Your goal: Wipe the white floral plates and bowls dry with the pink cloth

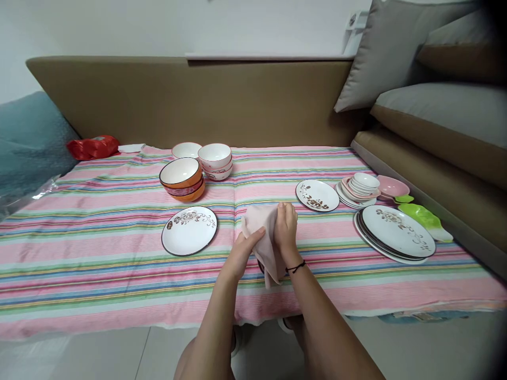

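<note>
A pale pink cloth [266, 232] is bunched between my hands near the middle of the striped bedspread. My left hand [240, 254] grips its left side, thumb lying over the fabric. On the other side, my right hand [285, 228] has its fingers folded together around the cloth. A bit of dark rim shows under the cloth's lower left edge; the rest of that item is covered, so its kind is hidden. Left of my hands lies a white plate [189, 235] with a dark rim and brown flowers. A smaller matching plate [317, 195] lies to the right, beyond my right hand.
Stacked orange-sided bowls [186, 183] and white bowls [217, 158] stand at the back left. On the right are stacked flowered plates [400, 232], small white bowls [364, 182], a pink dish [392, 186] and a green leaf-shaped dish [423, 219]. Cushions [443, 113] rise at the right edge.
</note>
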The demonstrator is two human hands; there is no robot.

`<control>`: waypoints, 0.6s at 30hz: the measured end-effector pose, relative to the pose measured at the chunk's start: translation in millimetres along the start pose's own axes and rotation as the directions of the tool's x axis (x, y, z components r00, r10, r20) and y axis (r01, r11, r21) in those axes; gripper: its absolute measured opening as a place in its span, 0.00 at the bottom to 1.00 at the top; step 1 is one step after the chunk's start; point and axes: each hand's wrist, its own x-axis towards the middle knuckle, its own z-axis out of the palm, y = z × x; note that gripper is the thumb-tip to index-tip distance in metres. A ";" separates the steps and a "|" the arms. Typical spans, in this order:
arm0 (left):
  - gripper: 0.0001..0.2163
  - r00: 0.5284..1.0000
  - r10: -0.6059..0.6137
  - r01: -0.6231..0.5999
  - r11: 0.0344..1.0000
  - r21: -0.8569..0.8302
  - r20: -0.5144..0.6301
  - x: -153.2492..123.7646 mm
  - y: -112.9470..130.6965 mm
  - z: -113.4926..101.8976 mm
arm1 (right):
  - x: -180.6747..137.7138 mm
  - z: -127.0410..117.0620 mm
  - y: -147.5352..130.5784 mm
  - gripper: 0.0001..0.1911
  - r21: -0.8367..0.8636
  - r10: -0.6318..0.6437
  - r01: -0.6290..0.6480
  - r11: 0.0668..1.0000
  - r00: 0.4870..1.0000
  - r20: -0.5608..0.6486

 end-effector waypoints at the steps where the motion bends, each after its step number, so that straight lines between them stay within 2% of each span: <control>1: 0.22 1.000 0.006 -0.006 1.000 0.013 0.008 1.0 -0.9 -0.6 | 0.4 0.9 4.5 0.21 -0.014 0.030 -0.030 0.999 1.000 0.001; 5: 0.23 0.997 0.068 -0.069 0.998 0.007 0.026 4.3 -2.9 -2.5 | 0.1 3.4 21.9 0.23 -0.066 0.113 -0.113 0.991 0.994 0.005; 8: 0.21 1.000 0.027 -0.027 0.997 -0.071 -0.003 6.4 -5.0 -3.5 | -0.9 1.0 23.3 0.23 -0.109 0.119 -0.120 0.987 0.993 -0.014; 11: 0.19 0.998 -0.026 0.017 0.989 -0.149 -0.060 9.7 -8.0 -3.6 | -2.9 -3.7 12.3 0.24 -0.176 -0.057 0.051 0.983 0.998 -0.027; 14: 0.17 0.997 0.011 -0.029 0.972 -0.233 -0.079 14.3 -10.3 -2.9 | -8.2 -4.9 -0.8 0.23 -0.181 -0.300 0.317 0.931 0.947 0.116; 16: 0.17 0.995 0.062 -0.081 0.959 -0.273 -0.079 16.8 -11.0 -2.7 | -13.6 -1.9 -6.0 0.23 -0.137 -0.344 0.379 0.915 0.912 0.222; 18: 0.17 0.995 0.064 -0.084 0.955 -0.285 -0.080 18.0 -11.2 -2.9 | -19.2 2.9 -7.6 0.23 -0.120 -0.319 0.363 0.924 0.905 0.281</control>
